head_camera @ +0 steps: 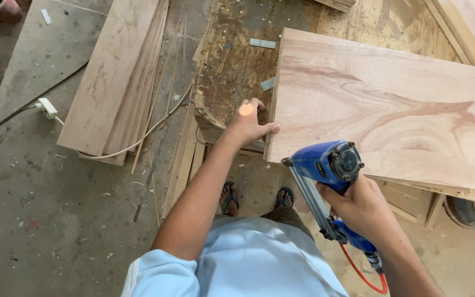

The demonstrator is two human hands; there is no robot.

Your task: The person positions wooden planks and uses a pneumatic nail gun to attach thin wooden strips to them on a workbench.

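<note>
a large plywood panel [380, 110] is laid on the worn workbench [232, 66]. its near-left corner is pressed by the left hand [247, 124], fingers spread flat. a blue nail gun [330, 181] is gripped closed-fisted by the right hand [361, 206] at the panel's near edge.

Plywood panel [380, 110] on workbench [232, 60] (board stack [111, 77] left)

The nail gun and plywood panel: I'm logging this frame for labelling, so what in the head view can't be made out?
- Nail gun nose: hidden behind its own blue body, so contact with the plywood panel can't be told.
- Right hand fingers: wrapped under the handle, trigger unseen.
- Red air hose: cut off by the bottom edge.
- Left hand at the panel's edge: glare spot on its back.
- Panel's underside and support: covered by the panel.
</note>
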